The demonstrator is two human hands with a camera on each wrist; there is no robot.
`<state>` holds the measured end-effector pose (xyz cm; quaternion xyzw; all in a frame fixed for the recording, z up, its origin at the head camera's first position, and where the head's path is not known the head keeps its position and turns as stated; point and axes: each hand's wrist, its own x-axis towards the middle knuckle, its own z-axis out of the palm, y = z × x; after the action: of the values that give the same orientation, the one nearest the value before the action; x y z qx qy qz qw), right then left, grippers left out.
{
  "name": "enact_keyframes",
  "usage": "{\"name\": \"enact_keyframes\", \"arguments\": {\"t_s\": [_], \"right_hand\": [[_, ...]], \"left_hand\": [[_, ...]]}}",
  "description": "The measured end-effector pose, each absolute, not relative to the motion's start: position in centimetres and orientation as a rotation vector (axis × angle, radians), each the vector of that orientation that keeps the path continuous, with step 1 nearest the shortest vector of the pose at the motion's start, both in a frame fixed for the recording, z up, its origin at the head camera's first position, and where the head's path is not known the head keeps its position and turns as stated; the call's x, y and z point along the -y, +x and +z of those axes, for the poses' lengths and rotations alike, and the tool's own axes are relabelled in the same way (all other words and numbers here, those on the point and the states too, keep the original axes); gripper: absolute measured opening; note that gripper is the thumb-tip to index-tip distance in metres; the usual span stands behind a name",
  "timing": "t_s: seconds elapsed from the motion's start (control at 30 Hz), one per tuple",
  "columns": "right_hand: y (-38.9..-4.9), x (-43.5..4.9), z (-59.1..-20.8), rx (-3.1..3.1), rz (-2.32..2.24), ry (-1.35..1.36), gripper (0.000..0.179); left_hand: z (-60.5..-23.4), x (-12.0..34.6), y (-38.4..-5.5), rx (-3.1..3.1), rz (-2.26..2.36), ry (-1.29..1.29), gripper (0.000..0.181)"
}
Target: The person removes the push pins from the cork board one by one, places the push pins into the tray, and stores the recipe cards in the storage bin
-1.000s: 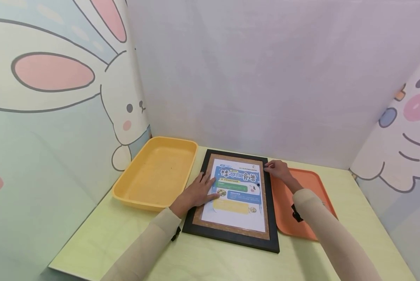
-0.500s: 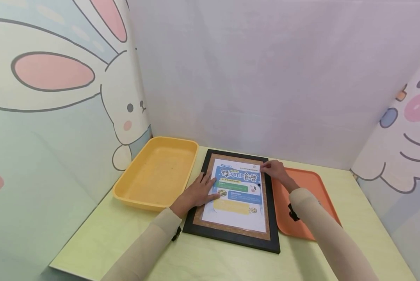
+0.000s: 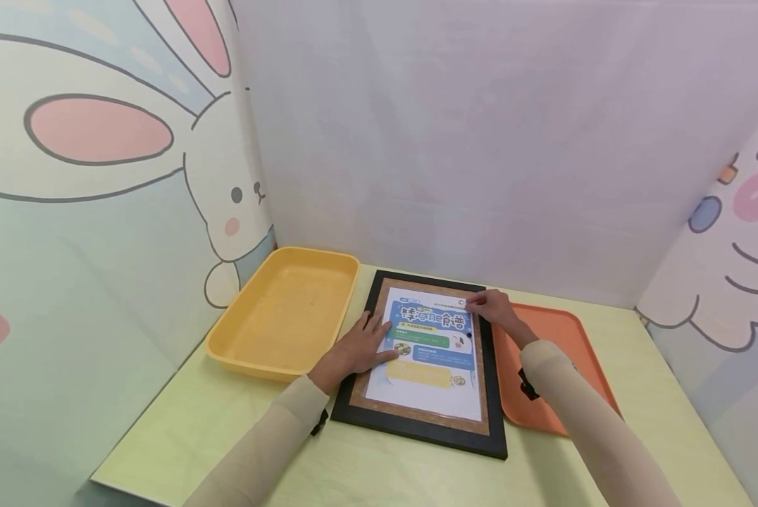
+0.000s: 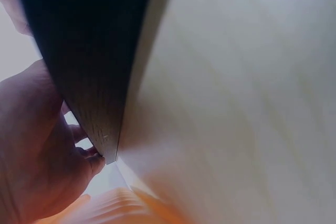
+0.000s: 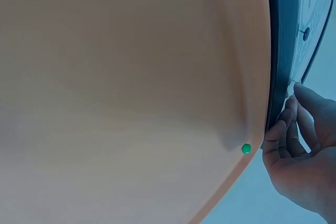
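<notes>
A black-framed cork board (image 3: 417, 436) lies on the table with a printed poster (image 3: 425, 399) on it. My left hand (image 3: 356, 348) rests on the poster's left side, fingers spread, its wrist over the frame's edge. At the poster's upper right corner, my right hand (image 3: 489, 306) pinches a small push pin between thumb and forefinger. The fingertips mostly hide that pin; only a thin tip shows in the right wrist view. Below this hand, a black push pin (image 5: 306, 34) stands in the poster's right side, its needle partly visible.
To the left of the board stands a yellow tray (image 3: 284, 317). An orange tray (image 3: 556, 331) lies along its right side, under the right forearm, with a green pin head (image 5: 246, 149) near its rim. A pale curtain wall (image 3: 442, 141) rises behind the table.
My right hand has moved left, from the frame's right border onto the poster's upper right corner. The left hand stays in place on the poster.
</notes>
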<state>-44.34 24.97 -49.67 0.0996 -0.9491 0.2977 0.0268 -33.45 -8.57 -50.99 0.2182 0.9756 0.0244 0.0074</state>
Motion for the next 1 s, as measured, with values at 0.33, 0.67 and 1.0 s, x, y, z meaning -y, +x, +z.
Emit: {"name": "enact_keyframes", "arguments": {"t_s": [0.33, 0.67, 1.0], "right_hand": [[-45.00, -24.63, -50.01, 2.938, 0.875, 0.333, 0.026], [-45.18, -24.45, -50.27, 2.904, 0.906, 0.310, 0.024], [-44.96, -24.41, -50.61, 2.923, 0.925, 0.242, 0.031]], "left_hand": [[-50.56, 8.40, -33.15, -3.044, 0.089, 0.678, 0.081], [-50.37, 8.43, -33.09, -3.044, 0.078, 0.674, 0.081], [-50.61, 8.47, -33.16, -3.029, 0.066, 0.666, 0.082]]}}
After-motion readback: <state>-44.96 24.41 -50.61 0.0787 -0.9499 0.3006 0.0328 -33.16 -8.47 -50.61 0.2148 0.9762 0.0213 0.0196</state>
